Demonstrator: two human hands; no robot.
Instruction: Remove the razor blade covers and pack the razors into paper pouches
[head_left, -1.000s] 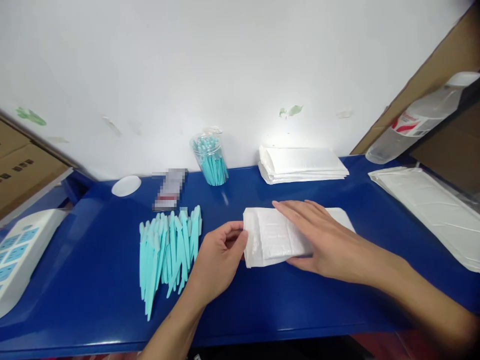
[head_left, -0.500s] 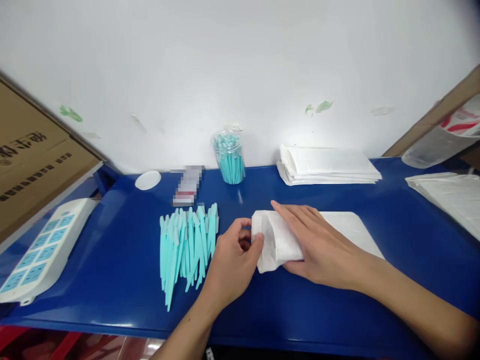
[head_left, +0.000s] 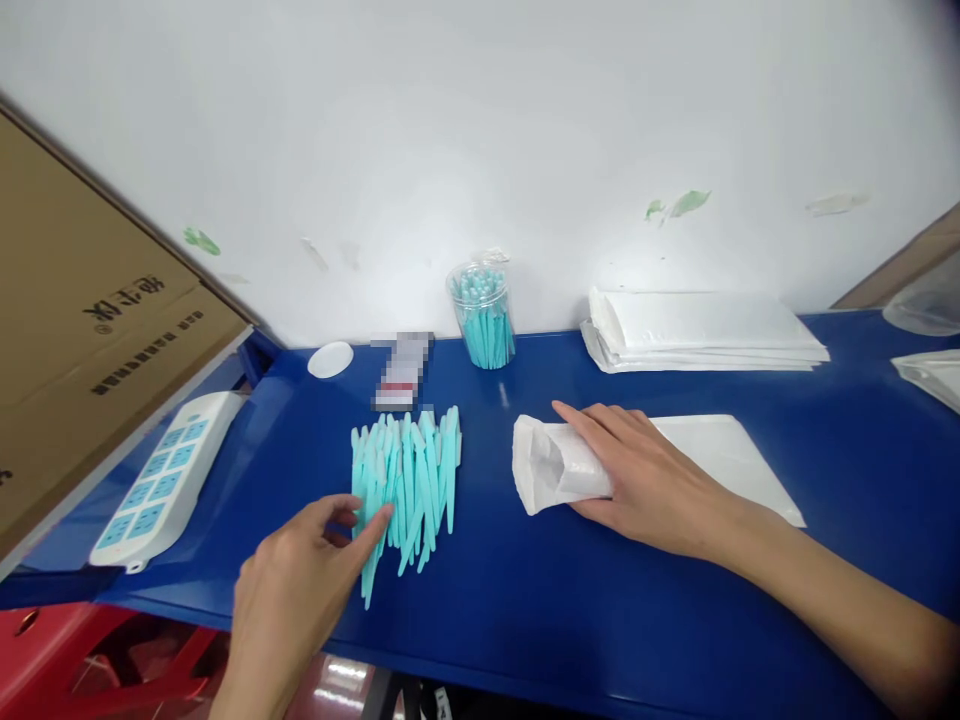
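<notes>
My right hand (head_left: pixel 637 475) is wrapped over a white envelope (head_left: pixel 559 468) and squeezes it, so its mouth gapes to the left. The rest of that envelope lies flat beyond the hand to the right. My left hand (head_left: pixel 304 565) is at the left edge of a pile of slim turquoise sticks with pale tips (head_left: pixel 409 490). Its thumb and fingers are apart, with the thumb over the sticks; whether they touch any I cannot tell. More such sticks stand in a clear plastic cup (head_left: pixel 484 320) against the wall.
A white envelope stack (head_left: pixel 712 330) lies along the wall, with more envelopes (head_left: pixel 934 375) at far right. A round white lid (head_left: pixel 330 360) and a blurred packet (head_left: pixel 405 370) lie behind the pile. A power strip (head_left: pixel 169 470) and cardboard box (head_left: pixel 112 300) stand left; a red stool (head_left: pixel 52 650) is below.
My left hand has let go of the envelope's mouth and moved left to the stick pile. My right hand stays on the envelope. The view has shifted slightly left.
</notes>
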